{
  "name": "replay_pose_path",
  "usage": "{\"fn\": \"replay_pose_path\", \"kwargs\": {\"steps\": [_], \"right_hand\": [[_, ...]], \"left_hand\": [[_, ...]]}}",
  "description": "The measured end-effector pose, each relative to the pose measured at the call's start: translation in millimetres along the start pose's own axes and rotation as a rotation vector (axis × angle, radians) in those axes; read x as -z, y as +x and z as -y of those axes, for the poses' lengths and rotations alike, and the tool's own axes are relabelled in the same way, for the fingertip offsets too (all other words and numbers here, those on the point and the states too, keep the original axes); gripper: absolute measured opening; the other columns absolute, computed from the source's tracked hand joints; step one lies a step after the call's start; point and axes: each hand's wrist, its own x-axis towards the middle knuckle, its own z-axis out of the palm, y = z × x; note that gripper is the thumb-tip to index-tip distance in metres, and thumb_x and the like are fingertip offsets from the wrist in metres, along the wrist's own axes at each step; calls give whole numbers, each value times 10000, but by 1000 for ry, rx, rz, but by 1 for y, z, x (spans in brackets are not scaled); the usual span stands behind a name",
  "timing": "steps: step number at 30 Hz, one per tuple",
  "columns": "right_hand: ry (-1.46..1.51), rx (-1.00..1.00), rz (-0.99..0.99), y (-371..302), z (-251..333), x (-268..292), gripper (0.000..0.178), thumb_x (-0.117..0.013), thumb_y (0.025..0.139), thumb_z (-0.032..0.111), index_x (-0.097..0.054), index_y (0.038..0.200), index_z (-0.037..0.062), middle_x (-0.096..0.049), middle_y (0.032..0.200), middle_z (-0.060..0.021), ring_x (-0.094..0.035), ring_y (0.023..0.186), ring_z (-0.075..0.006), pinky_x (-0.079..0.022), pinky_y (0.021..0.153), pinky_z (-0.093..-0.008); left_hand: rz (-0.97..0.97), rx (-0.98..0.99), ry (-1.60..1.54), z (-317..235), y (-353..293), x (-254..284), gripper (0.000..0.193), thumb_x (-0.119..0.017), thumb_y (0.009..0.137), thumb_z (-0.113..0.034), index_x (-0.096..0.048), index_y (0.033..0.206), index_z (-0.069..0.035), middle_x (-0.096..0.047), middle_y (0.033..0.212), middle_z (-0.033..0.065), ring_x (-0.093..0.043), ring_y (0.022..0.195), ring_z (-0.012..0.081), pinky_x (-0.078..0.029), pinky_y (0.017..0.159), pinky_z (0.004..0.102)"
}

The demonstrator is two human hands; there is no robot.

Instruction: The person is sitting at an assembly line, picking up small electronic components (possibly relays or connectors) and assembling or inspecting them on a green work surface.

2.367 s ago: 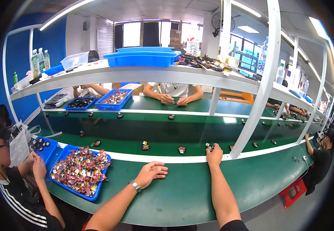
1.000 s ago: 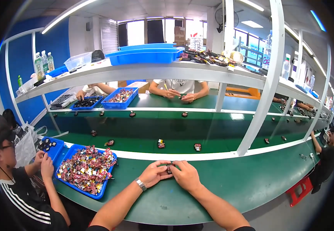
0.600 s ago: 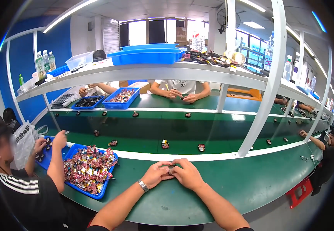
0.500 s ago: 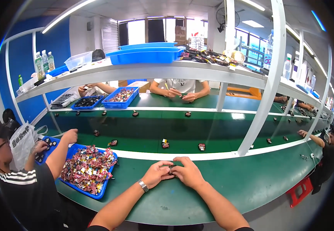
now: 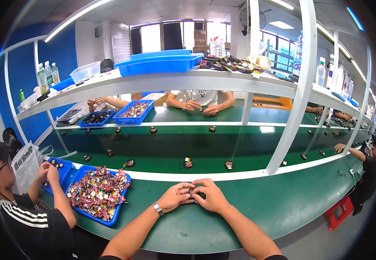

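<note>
My left hand [image 5: 175, 197], with a metal watch on the wrist, and my right hand [image 5: 210, 196] meet above the green bench at the centre. Between their fingertips they pinch a small dark piece [image 5: 192, 193], mostly covered by the fingers; its exact kind cannot be made out. Left of my left hand stands a blue tray [image 5: 119, 211] heaped with small red-and-white wired parts [image 5: 97, 190]. Beyond my hands, a small dark-and-red part [image 5: 188, 163] and another dark-and-red part [image 5: 229, 165] lie on the green belt [image 5: 205, 149].
A white rail [image 5: 166, 176] and an upright post [image 5: 293, 104] stand between bench and belt. Overhead, a shelf [image 5: 170, 81] carries blue trays [image 5: 155, 65]. A person [image 5: 32, 208] works at my left; others sit across and far right. A red stool [image 5: 339, 212] stands at right.
The person at left has drawn a hand back from the belt and brought both hands together over the small blue tray. A dark part now shows on the belt there. My hands stay nearly in place.
</note>
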Motion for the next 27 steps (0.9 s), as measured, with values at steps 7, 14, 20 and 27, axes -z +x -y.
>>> {"fn": "replay_pose_path", "kwargs": {"steps": [7, 14, 20, 27], "right_hand": [[58, 12, 34, -5, -2, -3, 120, -724, 790, 119, -706, 900, 76, -595, 1200, -68, -521, 1147, -264, -462, 950, -376], [14, -55, -108, -7, 5, -15, 102, -715, 779, 120, -720, 877, 93, -617, 1157, -45, -559, 1089, -253, -505, 883, -357], [-31, -42, -143, -8, 4, -18, 107, -719, 773, 112, -719, 875, 81, -620, 1148, -59, -564, 1085, -256, -509, 877, -355], [2, -39, -179, -5, 3, -20, 120, -715, 781, 96, -726, 900, 86, -627, 1135, -61, -562, 1090, -258, -500, 892, -365]], "left_hand": [[-8, 22, 1, 3, 0, 3, 311, -522, 959, -23, -471, 1266, -24, -604, 1200, 130, -600, 1123, 231, -505, 1000, 421], [-18, 10, -80, 5, -1, 7, 296, -537, 966, -74, -485, 1255, -32, -589, 1203, 126, -604, 1120, 235, -506, 1000, 422], [-33, -23, -25, 7, 0, 5, 281, -533, 973, -87, -489, 1244, -26, -589, 1197, 128, -603, 1117, 231, -509, 992, 423], [-115, -11, -49, 4, 0, -2, 269, -531, 970, -75, -505, 1233, -28, -588, 1190, 121, -603, 1107, 213, -520, 974, 395]]}}
